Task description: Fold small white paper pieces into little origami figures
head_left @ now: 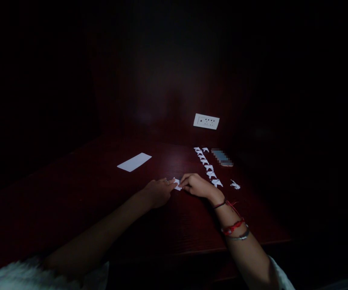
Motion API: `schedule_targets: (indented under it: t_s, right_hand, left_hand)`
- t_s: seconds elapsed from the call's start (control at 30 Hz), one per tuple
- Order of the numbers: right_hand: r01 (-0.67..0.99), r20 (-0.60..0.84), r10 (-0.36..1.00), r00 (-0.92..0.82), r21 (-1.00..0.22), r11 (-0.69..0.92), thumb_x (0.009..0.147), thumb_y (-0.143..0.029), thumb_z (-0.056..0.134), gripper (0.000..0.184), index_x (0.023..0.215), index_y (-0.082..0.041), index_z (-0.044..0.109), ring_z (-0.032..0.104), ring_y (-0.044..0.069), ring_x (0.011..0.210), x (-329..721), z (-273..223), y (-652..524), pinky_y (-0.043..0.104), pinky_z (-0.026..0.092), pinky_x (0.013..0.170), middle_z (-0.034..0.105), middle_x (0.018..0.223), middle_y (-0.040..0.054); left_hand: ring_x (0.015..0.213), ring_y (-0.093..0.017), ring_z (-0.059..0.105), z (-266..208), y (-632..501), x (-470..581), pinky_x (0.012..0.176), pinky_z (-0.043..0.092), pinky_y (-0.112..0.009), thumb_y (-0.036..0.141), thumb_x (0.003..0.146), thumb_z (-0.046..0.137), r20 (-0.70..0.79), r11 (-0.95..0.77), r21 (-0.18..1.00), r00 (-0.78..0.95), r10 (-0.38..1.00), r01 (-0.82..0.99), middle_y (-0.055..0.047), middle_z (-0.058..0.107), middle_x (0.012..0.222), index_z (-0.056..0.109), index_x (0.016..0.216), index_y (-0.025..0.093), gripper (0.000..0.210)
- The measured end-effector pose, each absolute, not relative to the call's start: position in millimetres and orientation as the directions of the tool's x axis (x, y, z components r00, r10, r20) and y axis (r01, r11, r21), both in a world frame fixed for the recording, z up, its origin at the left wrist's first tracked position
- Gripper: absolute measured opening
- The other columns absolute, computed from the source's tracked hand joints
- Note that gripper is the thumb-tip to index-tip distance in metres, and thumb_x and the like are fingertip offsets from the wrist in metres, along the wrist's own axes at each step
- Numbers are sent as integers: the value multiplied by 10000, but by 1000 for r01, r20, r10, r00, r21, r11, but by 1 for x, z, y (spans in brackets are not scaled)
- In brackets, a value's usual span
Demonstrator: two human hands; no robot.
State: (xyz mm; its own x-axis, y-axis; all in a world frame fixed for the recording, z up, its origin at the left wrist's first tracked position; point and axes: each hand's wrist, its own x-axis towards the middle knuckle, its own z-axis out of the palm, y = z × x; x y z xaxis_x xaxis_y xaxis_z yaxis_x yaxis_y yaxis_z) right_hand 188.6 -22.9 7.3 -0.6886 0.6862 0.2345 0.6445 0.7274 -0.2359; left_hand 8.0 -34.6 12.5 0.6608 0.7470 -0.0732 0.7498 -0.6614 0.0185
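Observation:
A small folded piece of white paper point(177, 185) lies on the dark red table between my two hands. The fingers of my left hand point(158, 192) press on its left side, and a ring shows on one finger. From the right, my right hand point(197, 185) pinches the paper's edge, its fingers bent and closed. Just beyond my right hand runs a row of folded white paper pieces point(204, 162), with one more folded piece point(205, 149) beside the row's far end. A flat white paper strip point(134, 162) lies farther off to the left.
A phone point(222, 157), partly blurred out, lies right of the paper row. Nearer me is a small crumpled white scrap point(235, 185). A white socket plate point(206, 121) sits on the panel behind the table point(101, 193). The surroundings are very dark.

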Motion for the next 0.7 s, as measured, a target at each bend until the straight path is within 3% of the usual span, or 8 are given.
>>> schedule_targets:
  t_s: [0.47,0.7]
  right_hand:
    - [718,196,752,-629,-222,659,689,-102,465,238,866,-173,607,512,113,818,189,9,-26,202,359,721,579,858,45]
    - [738,181,759,-625,-181,650,704,-123,454,245,902,-165,592,506,115,835,190,10,-28,198,350,725,577,869,52]
  left_hand:
    - [1133,-248,277,8,-33,8,840,305,-400,183,750,284,-57,-656,3,655,754,755,-36,246,1286,270,1220,198,471]
    - [1131,-245,282,9,-32,6,842,298,-404,190,770,272,-69,-669,25,668,741,743,-16,232,1291,248,1223,259,459]
